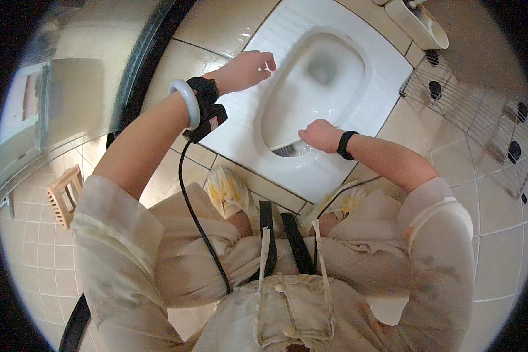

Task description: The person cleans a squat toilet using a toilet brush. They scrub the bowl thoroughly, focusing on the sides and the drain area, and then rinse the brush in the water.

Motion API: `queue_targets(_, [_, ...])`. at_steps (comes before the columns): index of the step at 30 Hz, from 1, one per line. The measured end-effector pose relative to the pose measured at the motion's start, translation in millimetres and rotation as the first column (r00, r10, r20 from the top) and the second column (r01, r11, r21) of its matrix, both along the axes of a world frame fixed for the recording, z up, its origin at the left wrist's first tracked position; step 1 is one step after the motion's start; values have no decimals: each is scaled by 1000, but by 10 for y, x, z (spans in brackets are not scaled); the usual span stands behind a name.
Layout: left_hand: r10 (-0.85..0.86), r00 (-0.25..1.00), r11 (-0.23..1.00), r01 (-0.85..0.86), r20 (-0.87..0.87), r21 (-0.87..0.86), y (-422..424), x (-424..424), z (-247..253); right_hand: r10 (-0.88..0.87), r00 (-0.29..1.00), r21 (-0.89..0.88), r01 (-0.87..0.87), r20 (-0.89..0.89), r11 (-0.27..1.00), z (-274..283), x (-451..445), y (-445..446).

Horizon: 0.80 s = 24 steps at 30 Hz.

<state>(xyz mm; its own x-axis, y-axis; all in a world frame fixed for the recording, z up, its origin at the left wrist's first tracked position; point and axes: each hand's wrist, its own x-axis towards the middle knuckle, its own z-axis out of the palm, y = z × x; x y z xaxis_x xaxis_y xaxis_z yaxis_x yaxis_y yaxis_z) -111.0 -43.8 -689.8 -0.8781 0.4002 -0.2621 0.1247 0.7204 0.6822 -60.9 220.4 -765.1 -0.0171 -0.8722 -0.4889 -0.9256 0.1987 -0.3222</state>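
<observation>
A white ceramic squat toilet [369,105] is set in the tiled floor before me, with some water in its round drain hollow. My left hand [248,70] hovers over its left rim, fingers loosely curled and apart, holding nothing visible. My right hand [319,135] is closed around the handle of a brush [288,150], whose bristles lie at the near end of the bowl; the grip itself is mostly hidden. On my left wrist are a pale bangle [189,103], a black band and a black device [210,124] with a cable. A black band [345,145] circles my right wrist.
A wire rack [462,110] with black fittings stands at the right. A cream holder [416,26] is at the upper right. Left are a glass panel with a black frame [143,57] and a beige plastic stool [64,198]. My feet, in patterned covers [226,189], flank the toilet's near edge.
</observation>
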Motion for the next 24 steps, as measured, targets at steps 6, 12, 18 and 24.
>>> queue_targets(6, [-23,999,997,25,25,-68,119,-44,83,152,988,1,-152,38,988,58,-259,229])
queue_targets(12, [-36,999,999,36,-11,-10,54,20,7,-226,958,-5,230,174,973,-101,193,54])
queue_targets(18, [-20,999,999,19,-48,-35,115,-70,40,-293,926,22,296,239,955,-77,231,12])
queue_targets(24, [-62,997,998,62,-40,-1,196,-29,64,-105,979,34,100,175,994,97,140,95])
